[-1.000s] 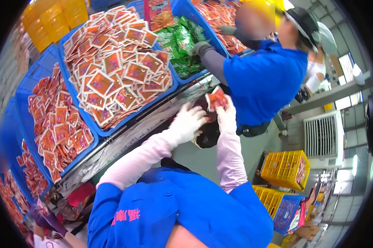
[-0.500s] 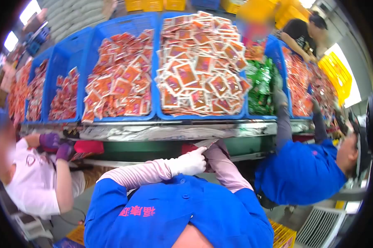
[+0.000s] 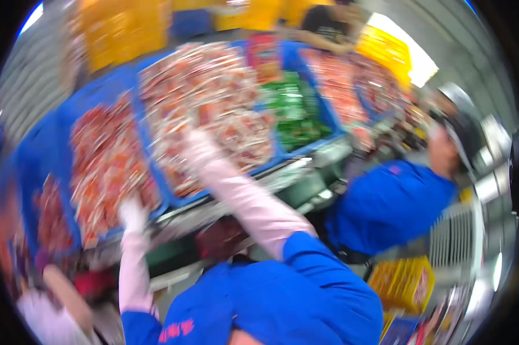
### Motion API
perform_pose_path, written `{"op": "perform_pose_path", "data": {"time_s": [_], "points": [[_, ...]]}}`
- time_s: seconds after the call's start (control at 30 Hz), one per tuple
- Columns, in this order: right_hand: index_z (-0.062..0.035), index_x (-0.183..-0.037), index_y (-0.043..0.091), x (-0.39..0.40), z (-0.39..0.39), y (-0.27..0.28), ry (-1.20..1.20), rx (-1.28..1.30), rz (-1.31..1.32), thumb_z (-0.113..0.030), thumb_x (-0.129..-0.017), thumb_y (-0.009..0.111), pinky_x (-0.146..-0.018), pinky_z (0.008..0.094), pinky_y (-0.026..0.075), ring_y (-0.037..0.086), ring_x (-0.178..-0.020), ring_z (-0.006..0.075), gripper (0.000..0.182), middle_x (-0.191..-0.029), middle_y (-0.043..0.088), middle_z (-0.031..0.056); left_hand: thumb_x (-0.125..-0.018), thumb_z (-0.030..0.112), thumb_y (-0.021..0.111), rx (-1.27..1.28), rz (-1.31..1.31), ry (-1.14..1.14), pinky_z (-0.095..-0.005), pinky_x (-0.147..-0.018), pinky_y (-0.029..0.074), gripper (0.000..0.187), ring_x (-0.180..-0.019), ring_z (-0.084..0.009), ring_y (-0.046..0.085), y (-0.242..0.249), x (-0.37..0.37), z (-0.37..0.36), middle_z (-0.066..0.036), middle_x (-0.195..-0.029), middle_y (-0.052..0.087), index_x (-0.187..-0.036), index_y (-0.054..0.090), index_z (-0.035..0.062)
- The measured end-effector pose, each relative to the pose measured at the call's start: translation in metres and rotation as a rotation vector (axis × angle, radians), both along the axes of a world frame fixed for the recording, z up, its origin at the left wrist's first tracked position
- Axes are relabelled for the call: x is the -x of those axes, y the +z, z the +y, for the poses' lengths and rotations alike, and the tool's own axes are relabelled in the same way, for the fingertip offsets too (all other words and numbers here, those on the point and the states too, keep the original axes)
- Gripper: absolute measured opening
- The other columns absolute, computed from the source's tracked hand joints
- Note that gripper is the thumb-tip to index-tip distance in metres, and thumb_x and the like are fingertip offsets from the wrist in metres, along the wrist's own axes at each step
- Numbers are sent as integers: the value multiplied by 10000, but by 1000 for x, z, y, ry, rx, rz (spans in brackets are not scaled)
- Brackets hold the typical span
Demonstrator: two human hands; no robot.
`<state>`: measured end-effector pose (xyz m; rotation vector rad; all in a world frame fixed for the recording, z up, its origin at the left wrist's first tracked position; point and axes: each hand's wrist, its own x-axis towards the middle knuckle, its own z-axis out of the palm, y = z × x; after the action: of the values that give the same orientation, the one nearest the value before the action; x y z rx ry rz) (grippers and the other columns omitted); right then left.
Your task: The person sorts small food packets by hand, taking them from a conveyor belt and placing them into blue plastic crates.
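Note:
My left hand [image 3: 132, 214], in a white glove, is at the front of a blue bin of red-orange packets [image 3: 101, 155]. My right hand [image 3: 198, 145], also gloved in white, reaches over the larger heap of orange-and-white packets [image 3: 213, 86] in the neighbouring blue bin. Motion blur smears the fingers of both hands, and whether either one grips a packet cannot be made out. Below the bins runs a green conveyor belt [image 3: 173, 253], with a dark red object [image 3: 220, 237] lying over it between my arms.
Green packets [image 3: 294, 112] fill a bin to the right. A co-worker in blue [image 3: 394, 201] stands at my right, and another in white [image 3: 52, 316] at my left. Someone in black [image 3: 325, 23] is behind the bins. Yellow crates [image 3: 403, 282] stand at lower right.
My hands have parted from their place together over the belt and moved forward to two bins, left and right. The view has turned and tilted, and the packets look blurred.

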<state>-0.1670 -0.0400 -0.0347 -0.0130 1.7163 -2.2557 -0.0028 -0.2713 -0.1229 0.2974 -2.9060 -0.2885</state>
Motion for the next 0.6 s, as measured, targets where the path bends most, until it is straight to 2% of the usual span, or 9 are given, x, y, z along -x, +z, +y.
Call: {"op": "perform_pose_path", "data": {"time_s": [0.07,0.13,0.2,0.27,0.4,0.47,0.5,0.53,0.6], "points": [[-108,-936,678,22,-9,-22,193,-1571,598,-159,-899,585,-697,448,570,684,-852,297,113,-929,699,126,-743,200,759,-68,-141,7,-464,-902,523,486,-1033,-358,648,-20,9,-8,-176,-1076,687,-1199,651,70],[-114,-897,698,34,-10,-63,-162,-1347,798,-156,-843,606,-798,442,550,686,-880,316,114,-880,711,116,-758,118,728,-69,-132,45,-458,-870,525,310,-967,-370,659,-43,10,-23,-185,-1001,696,-1058,688,55],[-94,-943,711,41,-8,-55,16,-1391,736,-194,-881,604,-823,429,549,692,-870,332,159,-890,715,146,-796,119,718,-144,-89,44,-466,-792,512,168,-879,-376,653,-39,0,-28,-193,-918,680,-932,666,35],[-78,-1020,706,39,7,-5,206,-1259,373,-230,-924,598,-825,435,542,686,-881,355,210,-910,712,167,-813,102,717,-213,-39,48,-455,-761,502,140,-850,-366,652,-36,-1,-25,-184,-885,670,-908,653,22],[-73,-1082,687,25,30,-12,-52,-1128,509,-250,-944,602,-821,435,535,675,-876,379,240,-916,704,181,-855,58,672,-463,128,84,-359,-761,470,107,-812,-271,599,-26,-15,-29,-148,-866,621,-889,601,-16],[-65,-1085,680,17,38,-6,-91,-916,503,-194,-927,605,-820,438,527,664,-887,392,217,-946,702,187,-922,-7,580,-909,253,87,-308,-846,484,91,-907,-159,611,-48,-17,-48,-83,-958,656,-1003,614,-28],[-27,-1064,673,6,39,-3,-217,-854,634,-82,-934,575,-797,420,534,687,-812,319,172,-890,700,174,-938,-27,550,-1048,312,75,-301,-869,486,120,-923,-145,610,-39,-16,-45,-66,-984,651,-1039,615,-30],[-27,-1064,673,-5,40,1,-221,-851,630,-82,-934,575,-797,420,534,687,-812,319,172,-890,700,174,-953,-46,521,-1185,372,63,-295,-892,488,155,-939,-132,609,-29,-17,-40,-50,-1010,646,-1075,616,-32],[10,-1080,665,-31,42,19,-154,-500,484,14,-943,528,-787,358,537,647,-792,182,194,-864,686,128,-958,-51,518,-1268,433,76,-288,-905,487,172,-944,-126,610,18,-15,-3,-42,-1033,640,-1102,611,-39]]}}
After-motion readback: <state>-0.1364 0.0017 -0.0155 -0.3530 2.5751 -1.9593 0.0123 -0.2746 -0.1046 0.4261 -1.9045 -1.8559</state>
